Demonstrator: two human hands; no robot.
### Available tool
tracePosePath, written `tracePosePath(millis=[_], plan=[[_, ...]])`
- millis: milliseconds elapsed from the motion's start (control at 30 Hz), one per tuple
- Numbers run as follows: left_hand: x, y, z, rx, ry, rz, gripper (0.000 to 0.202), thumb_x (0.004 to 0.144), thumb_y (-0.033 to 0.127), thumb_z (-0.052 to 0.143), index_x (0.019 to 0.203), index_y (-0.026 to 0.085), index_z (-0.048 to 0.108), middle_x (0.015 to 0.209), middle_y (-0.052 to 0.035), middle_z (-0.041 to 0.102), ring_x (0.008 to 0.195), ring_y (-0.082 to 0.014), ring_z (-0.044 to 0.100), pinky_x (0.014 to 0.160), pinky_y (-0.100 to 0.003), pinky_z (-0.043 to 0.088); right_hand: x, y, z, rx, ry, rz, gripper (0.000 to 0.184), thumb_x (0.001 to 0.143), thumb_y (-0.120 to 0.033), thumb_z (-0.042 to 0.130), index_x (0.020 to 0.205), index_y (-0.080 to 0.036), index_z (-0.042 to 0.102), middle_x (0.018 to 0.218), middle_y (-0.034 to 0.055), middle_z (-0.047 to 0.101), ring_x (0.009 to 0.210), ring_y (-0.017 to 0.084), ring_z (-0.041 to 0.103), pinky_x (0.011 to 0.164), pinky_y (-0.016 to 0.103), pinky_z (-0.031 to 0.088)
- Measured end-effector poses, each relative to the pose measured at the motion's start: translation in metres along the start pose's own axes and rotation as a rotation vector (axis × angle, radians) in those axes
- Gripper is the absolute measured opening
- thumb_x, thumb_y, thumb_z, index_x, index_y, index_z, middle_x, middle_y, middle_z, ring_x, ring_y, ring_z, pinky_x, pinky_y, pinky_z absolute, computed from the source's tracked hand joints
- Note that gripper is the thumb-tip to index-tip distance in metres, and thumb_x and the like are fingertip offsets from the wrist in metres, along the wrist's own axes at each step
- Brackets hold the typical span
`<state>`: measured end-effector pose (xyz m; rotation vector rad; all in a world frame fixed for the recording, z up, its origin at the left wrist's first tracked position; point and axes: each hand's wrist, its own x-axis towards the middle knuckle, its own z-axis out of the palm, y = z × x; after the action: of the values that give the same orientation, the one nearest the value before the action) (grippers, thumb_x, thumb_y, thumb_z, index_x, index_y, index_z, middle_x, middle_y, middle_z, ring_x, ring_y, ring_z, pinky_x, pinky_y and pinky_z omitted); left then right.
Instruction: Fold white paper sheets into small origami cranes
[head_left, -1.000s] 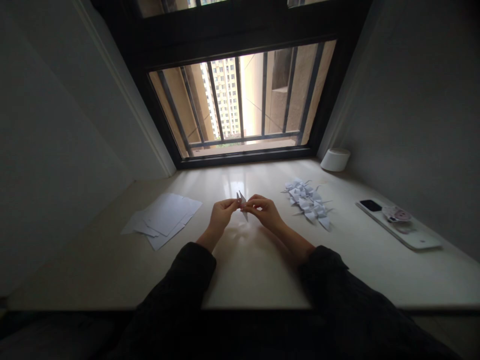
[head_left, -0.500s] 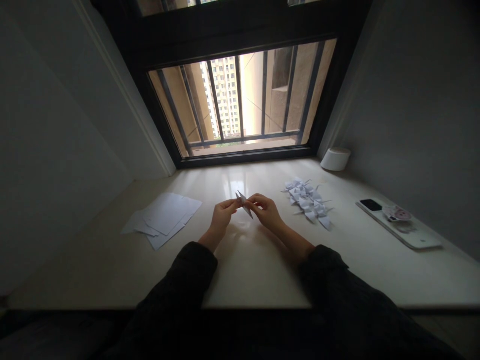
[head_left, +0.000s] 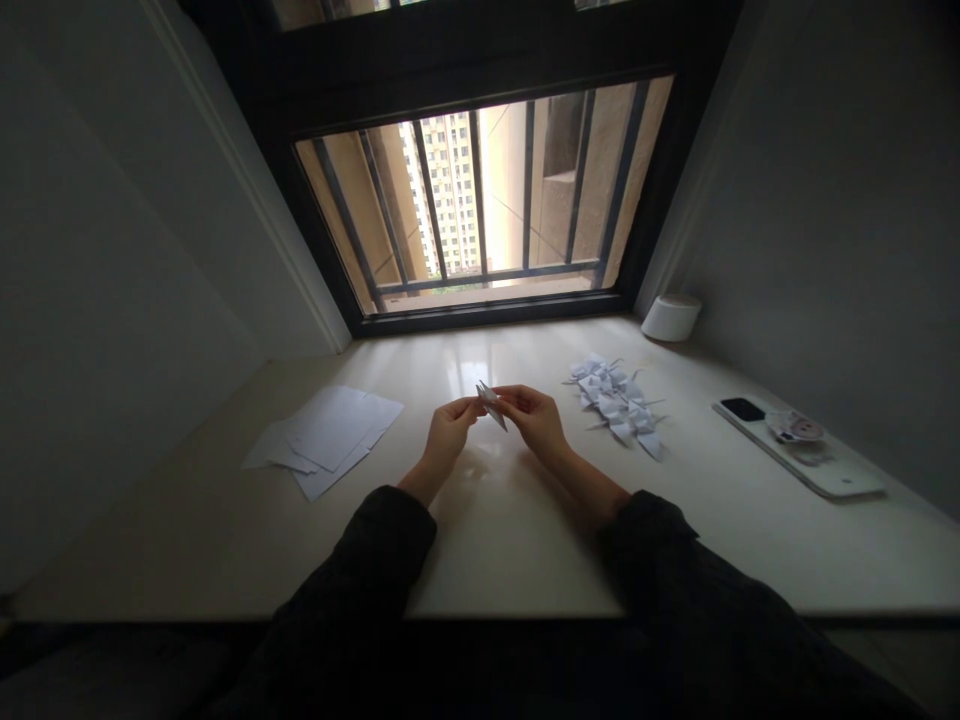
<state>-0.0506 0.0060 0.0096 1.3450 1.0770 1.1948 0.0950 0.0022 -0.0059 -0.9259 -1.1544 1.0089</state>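
A small piece of folded white paper (head_left: 493,408) with pointed ends is held between my two hands, above the sill. My left hand (head_left: 450,428) pinches it from the left with thumb and fingertips. From the right, my right hand (head_left: 536,418) grips it between thumb and fingers. Its finer folds are partly hidden by the fingers. Right of my hands lies a heap of folded paper cranes (head_left: 615,400). Several loose sheets of white paper (head_left: 337,430) overlap on the left.
A phone (head_left: 802,450) with a round grip on its back lies at the right. Behind it, a white rounded device (head_left: 671,318) stands by the wall. The barred window (head_left: 480,200) closes off the back of the pale sill (head_left: 510,560).
My fingers have shifted slightly around the folded paper, and its pointed tips now sit closer together. The heap, the sheets and the phone have stayed put.
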Motion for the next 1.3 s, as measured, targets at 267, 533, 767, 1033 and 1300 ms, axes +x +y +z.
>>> tracePosePath(millis=[267,533,767,1033,1300], plan=[[0.001,0.004,0.000,0.087,0.059,0.111,0.032,0.070,0.048,0.067,0.074,0.017,0.073,0.069,-0.0042,0.068,0.072,-0.0184,0.061,0.073,-0.031,0.046,-0.001,-0.003,0.001,-0.092,0.001,0.003,0.033,0.065,-0.045,0.074,0.087,-0.021,0.075,0.080,0.0061,0.075,0.074,0.023,0.069,0.066,0.033,0.054],[-0.002,0.007,-0.001,0.118,0.089,0.140,0.028,0.071,0.045,0.067,0.074,0.018,0.074,0.072,-0.0035,0.070,0.074,-0.0177,0.063,0.071,-0.029,0.046,-0.002,-0.005,0.001,-0.144,0.005,0.005,0.031,0.064,-0.045,0.075,0.084,-0.021,0.076,0.078,0.0059,0.075,0.070,0.023,0.069,0.060,0.031,0.051],[-0.001,0.002,-0.002,0.034,0.156,0.090,0.031,0.068,0.043,0.071,0.087,0.018,0.075,0.086,-0.0065,0.073,0.083,-0.0197,0.064,0.077,-0.032,0.046,-0.003,-0.006,0.003,-0.081,-0.015,0.062,0.034,0.060,-0.046,0.077,0.082,-0.020,0.075,0.077,0.0059,0.075,0.071,0.022,0.068,0.065,0.033,0.052],[0.001,0.005,-0.002,-0.018,0.224,0.024,0.032,0.065,0.044,0.073,0.082,0.018,0.075,0.085,-0.0069,0.073,0.083,-0.0201,0.064,0.073,-0.031,0.044,-0.003,-0.006,0.001,-0.075,-0.095,0.141,0.036,0.058,-0.044,0.078,0.080,-0.016,0.075,0.071,0.0052,0.073,0.064,0.018,0.064,0.062,0.029,0.047],[0.000,0.003,0.000,-0.065,0.227,-0.053,0.034,0.063,0.047,0.073,0.082,0.019,0.075,0.086,-0.0076,0.073,0.084,-0.0200,0.063,0.072,-0.029,0.041,0.000,0.002,-0.001,-0.073,-0.152,0.184,0.032,0.061,-0.045,0.075,0.074,-0.015,0.074,0.069,0.0069,0.072,0.064,0.016,0.062,0.060,0.027,0.042]])
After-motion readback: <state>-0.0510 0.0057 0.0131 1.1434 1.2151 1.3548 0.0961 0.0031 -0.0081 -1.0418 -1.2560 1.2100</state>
